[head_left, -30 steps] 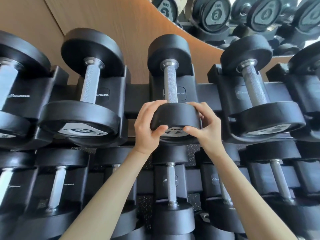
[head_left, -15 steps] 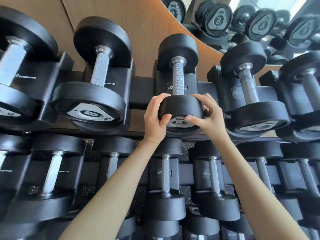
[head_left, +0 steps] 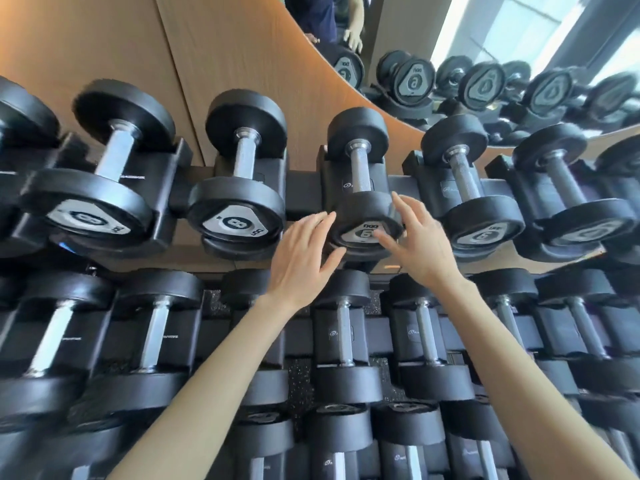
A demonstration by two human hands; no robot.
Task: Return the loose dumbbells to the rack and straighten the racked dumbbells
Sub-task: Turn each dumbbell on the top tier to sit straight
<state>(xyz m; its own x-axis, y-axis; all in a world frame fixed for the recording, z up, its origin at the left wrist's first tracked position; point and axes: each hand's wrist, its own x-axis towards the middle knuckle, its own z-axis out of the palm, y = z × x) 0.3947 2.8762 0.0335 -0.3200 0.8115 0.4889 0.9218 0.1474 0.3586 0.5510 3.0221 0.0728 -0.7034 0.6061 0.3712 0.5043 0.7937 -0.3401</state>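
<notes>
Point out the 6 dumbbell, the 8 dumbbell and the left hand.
6 dumbbell (head_left: 361,168): head view, on its metal handle.
8 dumbbell (head_left: 232,223): head view, on the numbered end face.
left hand (head_left: 299,261): head view, on the back of the hand.

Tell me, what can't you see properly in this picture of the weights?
Head view:
- Middle dumbbell: its end label is partly covered by the right hand, so the number is unsure.
- Left hand and right hand: motion blur hides whether the fingers touch the dumbbell.
- Far-left dumbbell: cut off by the left edge.
- Person in the mirror: cut off by the top edge.
</notes>
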